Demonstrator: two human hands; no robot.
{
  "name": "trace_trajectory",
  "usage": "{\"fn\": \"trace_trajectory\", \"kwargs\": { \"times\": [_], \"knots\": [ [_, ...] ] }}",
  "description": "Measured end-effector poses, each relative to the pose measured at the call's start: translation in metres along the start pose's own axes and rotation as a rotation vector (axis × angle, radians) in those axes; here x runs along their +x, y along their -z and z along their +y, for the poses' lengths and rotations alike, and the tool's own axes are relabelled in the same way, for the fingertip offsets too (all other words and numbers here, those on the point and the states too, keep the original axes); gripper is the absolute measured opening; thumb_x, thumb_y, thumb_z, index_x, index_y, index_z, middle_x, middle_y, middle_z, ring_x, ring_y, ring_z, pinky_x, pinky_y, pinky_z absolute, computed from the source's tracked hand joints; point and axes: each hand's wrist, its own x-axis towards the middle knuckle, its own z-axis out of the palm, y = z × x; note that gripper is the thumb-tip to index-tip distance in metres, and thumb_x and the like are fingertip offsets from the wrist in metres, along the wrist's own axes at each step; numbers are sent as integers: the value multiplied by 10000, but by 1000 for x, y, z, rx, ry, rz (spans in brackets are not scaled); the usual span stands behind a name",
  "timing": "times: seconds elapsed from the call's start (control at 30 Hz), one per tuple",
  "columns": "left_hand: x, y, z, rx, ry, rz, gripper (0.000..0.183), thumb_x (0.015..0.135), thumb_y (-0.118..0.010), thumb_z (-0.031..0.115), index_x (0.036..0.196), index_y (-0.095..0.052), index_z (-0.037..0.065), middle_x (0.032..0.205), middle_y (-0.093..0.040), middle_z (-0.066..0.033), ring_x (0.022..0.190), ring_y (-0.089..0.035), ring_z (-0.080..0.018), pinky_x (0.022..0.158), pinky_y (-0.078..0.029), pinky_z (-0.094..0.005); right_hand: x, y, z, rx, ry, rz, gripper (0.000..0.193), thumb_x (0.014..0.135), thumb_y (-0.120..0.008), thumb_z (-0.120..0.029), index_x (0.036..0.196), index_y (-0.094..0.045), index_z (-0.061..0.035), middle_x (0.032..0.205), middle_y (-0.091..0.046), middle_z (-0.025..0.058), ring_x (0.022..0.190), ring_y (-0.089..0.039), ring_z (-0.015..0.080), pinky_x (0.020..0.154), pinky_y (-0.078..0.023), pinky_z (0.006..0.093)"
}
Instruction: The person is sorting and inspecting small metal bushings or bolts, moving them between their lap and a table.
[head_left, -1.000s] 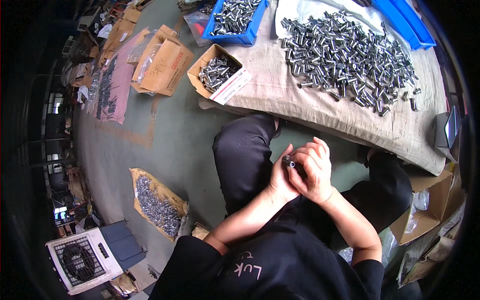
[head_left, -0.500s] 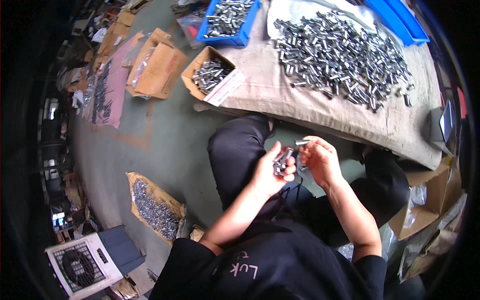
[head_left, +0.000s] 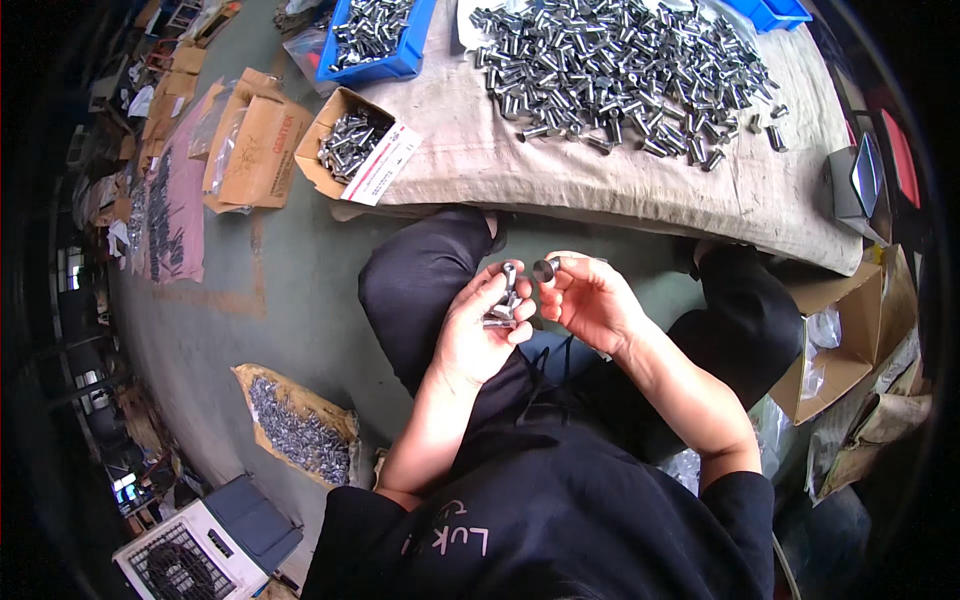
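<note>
The hands have parted: left hand (head_left: 487,325) fingers clamp a metal bolt (head_left: 507,290), right hand (head_left: 590,300) fingers pinch a separate sleeve (head_left: 545,269).

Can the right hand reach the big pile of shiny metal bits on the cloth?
Probably yes. The right hand is pinching a small metal piece just below the cloth's near edge, and nothing stands between it and the pile of metal parts. It would need to stretch forward, though.
</note>
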Motion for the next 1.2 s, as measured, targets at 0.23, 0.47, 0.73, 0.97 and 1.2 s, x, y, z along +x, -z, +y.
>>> {"fn": "trace_trajectory", "kwargs": {
  "times": [0.23,0.47,0.73,0.97,1.2],
  "knots": [
    [-5,-11,-3,283,-92,62,193,887,-473,152,1042,-502,41,833,-539,-75,631,-478,-128,430,-371,-208,0,0,2,83,-138,18,212,846,-500,-228,805,-586,-39,739,-618,63,600,-508,169,582,-411,272],
    [-5,-17,-5,239,-124,58,104,838,-561,85,917,-502,55,782,-541,-42,610,-500,-92,436,-373,-197,-3,-6,3,125,-175,55,232,863,-502,-258,810,-576,-45,748,-626,63,566,-513,146,565,-418,257],
    [-5,-14,-6,264,-227,168,150,822,-585,86,949,-508,64,766,-541,-46,623,-520,-108,448,-401,-204,-8,-10,9,-254,118,82,169,825,-582,-143,955,-592,-35,781,-613,45,591,-515,102,541,-413,218],
    [-7,-15,-6,353,-254,141,239,809,-597,61,1029,-508,31,782,-553,-64,595,-518,-99,414,-385,-189,-9,-15,12,-598,343,67,224,806,-615,-102,1018,-605,-29,819,-617,15,639,-502,50,585,-424,188],
    [-9,-18,-5,502,-372,162,243,765,-588,-62,998,-536,-12,752,-537,-14,557,-477,-45,430,-370,-173,-9,-14,10,-608,308,106,219,793,-609,-44,1006,-605,5,836,-607,53,678,-529,100,599,-445,231]
  ]
}}
